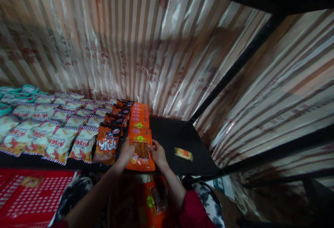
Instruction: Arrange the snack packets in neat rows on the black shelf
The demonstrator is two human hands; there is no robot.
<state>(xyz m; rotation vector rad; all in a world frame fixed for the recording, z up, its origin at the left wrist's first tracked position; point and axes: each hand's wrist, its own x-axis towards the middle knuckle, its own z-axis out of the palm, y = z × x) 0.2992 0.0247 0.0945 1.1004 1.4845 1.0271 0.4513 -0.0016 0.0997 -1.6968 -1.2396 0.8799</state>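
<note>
An orange snack packet (141,135) with a clear window showing brown sticks lies at the front of a row of matching orange packets (141,111) on the black shelf. My left hand (127,152) grips its left edge, thumb on the front. On the opposite edge, my right hand (158,155) holds it with fingers closed along the side. Just left of my left hand stands a brown-and-orange snack bag (106,144), first in a column of similar bags. Below the shelf edge, between my forearms, another orange packet (158,200) shows in shadow.
Several rows of white snack bags (83,143) fill the shelf's left side, with green packets (28,90) at the far left. A small yellow packet (183,154) lies on the black shelf (172,134) to the right. A red basket (39,200) sits lower left. A dark post (235,68) slants up right.
</note>
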